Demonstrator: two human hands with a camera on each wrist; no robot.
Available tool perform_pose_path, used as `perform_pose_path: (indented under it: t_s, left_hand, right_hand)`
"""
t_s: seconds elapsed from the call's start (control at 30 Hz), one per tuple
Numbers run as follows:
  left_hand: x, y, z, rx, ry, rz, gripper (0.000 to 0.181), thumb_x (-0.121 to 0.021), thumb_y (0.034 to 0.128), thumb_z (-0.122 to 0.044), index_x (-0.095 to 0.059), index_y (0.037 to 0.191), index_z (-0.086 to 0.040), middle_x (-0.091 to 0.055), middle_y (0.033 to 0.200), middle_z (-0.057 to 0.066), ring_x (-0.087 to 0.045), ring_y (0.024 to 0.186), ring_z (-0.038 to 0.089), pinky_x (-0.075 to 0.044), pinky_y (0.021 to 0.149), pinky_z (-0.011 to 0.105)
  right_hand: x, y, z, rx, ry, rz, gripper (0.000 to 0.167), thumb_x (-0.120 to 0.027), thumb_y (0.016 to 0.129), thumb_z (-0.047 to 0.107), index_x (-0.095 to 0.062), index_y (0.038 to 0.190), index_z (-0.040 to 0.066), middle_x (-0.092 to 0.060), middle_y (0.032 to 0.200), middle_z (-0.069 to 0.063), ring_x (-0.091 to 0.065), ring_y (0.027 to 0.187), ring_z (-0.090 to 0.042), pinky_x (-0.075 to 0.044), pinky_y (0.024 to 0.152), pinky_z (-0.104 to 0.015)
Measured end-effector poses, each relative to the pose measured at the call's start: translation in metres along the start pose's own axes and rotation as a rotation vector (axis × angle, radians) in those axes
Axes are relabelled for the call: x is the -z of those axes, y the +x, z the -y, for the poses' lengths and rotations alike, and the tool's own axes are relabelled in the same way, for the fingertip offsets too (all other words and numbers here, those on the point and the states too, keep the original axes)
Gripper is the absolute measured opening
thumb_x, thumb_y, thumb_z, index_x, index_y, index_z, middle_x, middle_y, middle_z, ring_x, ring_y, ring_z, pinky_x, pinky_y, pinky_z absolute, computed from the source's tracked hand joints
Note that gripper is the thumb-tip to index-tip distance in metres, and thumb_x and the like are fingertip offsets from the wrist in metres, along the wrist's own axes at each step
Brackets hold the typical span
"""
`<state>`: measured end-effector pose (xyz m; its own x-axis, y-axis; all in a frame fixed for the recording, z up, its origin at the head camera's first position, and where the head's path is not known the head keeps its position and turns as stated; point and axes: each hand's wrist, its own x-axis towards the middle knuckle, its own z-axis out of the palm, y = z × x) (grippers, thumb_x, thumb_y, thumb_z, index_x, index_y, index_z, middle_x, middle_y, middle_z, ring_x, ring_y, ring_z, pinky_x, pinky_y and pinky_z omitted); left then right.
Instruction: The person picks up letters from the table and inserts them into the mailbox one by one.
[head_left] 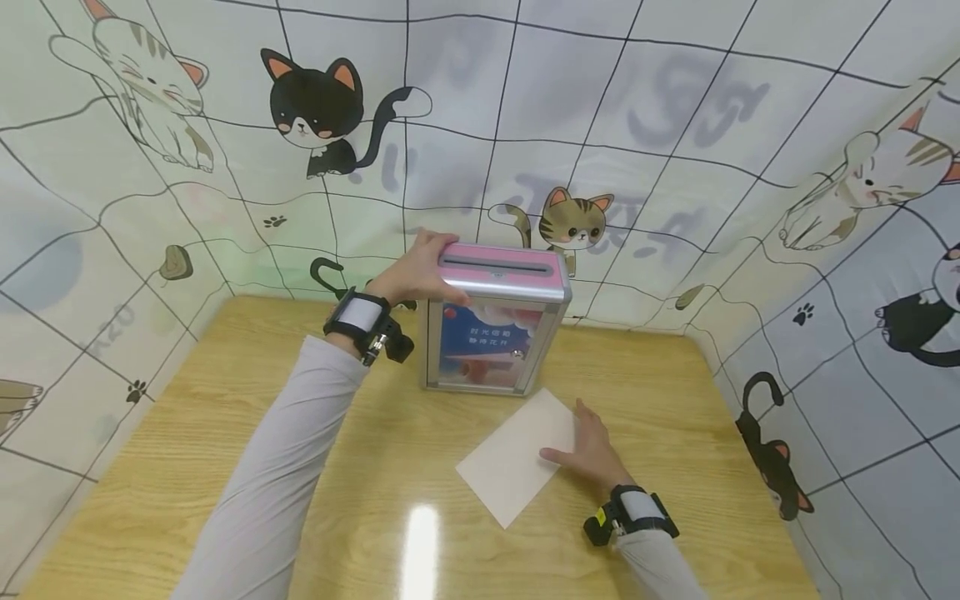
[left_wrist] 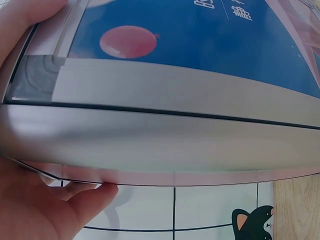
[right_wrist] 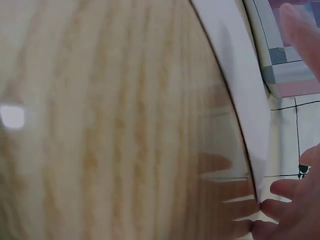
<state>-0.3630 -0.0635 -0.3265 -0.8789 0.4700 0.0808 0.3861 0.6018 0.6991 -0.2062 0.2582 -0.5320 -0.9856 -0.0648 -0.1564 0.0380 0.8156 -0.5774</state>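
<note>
A pink and silver letter box [head_left: 487, 337] stands on the wooden table, with a slot [head_left: 498, 265] in its top and a small lock on its printed front panel. My left hand [head_left: 425, 271] grips the top left end of the box, thumb at the front, fingers toward the back. In the left wrist view the box's silver edge [left_wrist: 165, 135] lies between thumb and fingers. A blank white sheet or envelope [head_left: 517, 458] lies before the box. My right hand [head_left: 592, 446] is spread at its right side; the fingertips [right_wrist: 265, 207] touch its edge, the thumb is apart from it.
The wooden table [head_left: 360, 500] has a bright light reflection near its front. A wall covering [head_left: 465, 108] with grid lines and cartoon cats rises close behind the box and along both sides. Each wrist wears a strapped camera.
</note>
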Motion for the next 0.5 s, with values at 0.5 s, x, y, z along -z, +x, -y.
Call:
perform_pose_path:
  t_s: [0.5]
  left_hand:
    - [-0.001,-0.002,-0.002,0.028,0.011,-0.004,0.105,-0.080,0.0567,-0.038,-0.024,0.142,-0.012,-0.024,0.135,0.012,-0.041,0.106,0.024,-0.041,0.089,0.041]
  right_hand:
    - [-0.016,-0.004,-0.005,0.030,-0.148,-0.077,0.121,-0.074,0.058,0.059,-0.016,0.140,-0.008,-0.025,0.139,-0.029,-0.022,0.128,-0.043,-0.028,0.100,-0.056]
